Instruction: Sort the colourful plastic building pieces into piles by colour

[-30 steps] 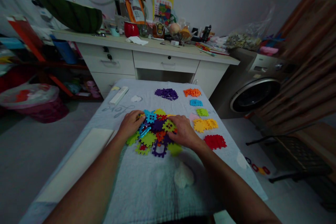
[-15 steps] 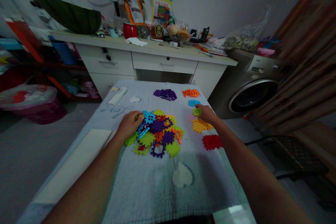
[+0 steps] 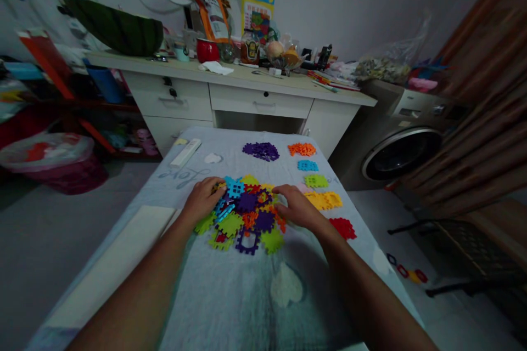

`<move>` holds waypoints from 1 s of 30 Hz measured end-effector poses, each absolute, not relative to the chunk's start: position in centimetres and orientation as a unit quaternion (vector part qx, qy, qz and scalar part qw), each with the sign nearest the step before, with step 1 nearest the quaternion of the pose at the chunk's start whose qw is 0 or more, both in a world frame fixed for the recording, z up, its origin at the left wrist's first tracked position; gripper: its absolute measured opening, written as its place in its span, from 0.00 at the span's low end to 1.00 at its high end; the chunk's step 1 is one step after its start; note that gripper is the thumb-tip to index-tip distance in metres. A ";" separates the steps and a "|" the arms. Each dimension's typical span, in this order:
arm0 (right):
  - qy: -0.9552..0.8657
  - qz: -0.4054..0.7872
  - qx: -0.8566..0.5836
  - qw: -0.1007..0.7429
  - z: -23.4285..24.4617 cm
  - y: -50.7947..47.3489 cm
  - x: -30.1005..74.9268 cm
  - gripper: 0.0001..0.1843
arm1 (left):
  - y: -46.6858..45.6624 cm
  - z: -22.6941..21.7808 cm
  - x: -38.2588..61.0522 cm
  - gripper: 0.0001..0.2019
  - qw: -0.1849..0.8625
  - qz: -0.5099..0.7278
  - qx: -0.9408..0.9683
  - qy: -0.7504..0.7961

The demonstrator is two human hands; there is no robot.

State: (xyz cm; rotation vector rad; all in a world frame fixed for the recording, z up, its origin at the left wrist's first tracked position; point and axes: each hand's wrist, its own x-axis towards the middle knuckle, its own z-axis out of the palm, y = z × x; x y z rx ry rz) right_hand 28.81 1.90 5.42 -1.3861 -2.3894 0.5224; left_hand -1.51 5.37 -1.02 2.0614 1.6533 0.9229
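Resting at the left edge of the mixed pile (image 3: 247, 202), the left hand (image 3: 200, 200) has its fingers curled in beside a blue tile (image 3: 235, 188); from my end I cannot tell whether they grip anything. The right hand (image 3: 297, 207) is at the pile's right edge, thumb and forefinger spread fairly wide, and I see nothing held between them. That pile sits at the centre of the frame on the cloth-covered desk (image 3: 230, 296), its toothed tiles overlapping, several green ones along the bottom. Sorted by colour, other tiles lie apart from it. I have the purple group (image 3: 261, 151) just above the pile, then a column at centre right: orange group (image 3: 302, 149), blue group (image 3: 308, 165), green group (image 3: 316, 181), yellow group (image 3: 327, 200) and, lowest, red group (image 3: 345, 227). The right arm (image 3: 341, 255) cuts off part of my view of the red one. Left of centre I see a white box (image 3: 186, 153) on the desk, and a white board (image 3: 111, 260) at lower left, alongside the left arm (image 3: 156, 269). Across the upper frame stands a white cabinet (image 3: 164, 88) with a watermelon (image 3: 119, 27) at its left end.
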 end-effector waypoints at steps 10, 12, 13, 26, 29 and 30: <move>-0.814 0.223 -0.476 0.248 4.1 1.6 26.5 0.16 | 5.3 -1.0 -1.5 0.17 0.170 0.327 0.718 0.590; -0.805 0.238 -0.473 0.267 4.1 1.5 26.6 0.15 | 5.3 -0.9 -1.5 0.17 0.170 0.325 0.719 0.591; -0.803 0.245 -0.471 0.271 4.1 1.5 26.5 0.15 | 5.3 -0.9 -1.5 0.17 0.170 0.323 0.719 0.592; -0.758 0.278 -0.454 0.376 3.3 2.7 26.7 0.12 | 5.4 -0.9 -1.5 0.17 0.175 0.333 0.715 0.589; -0.728 0.300 -0.470 0.398 4.2 4.4 27.1 0.09 | 5.3 -0.8 -1.5 0.17 0.177 0.335 0.715 0.587; -0.722 0.299 -0.477 0.403 4.5 5.1 27.1 0.09 | 5.3 -0.7 -1.5 0.17 0.177 0.336 0.715 0.586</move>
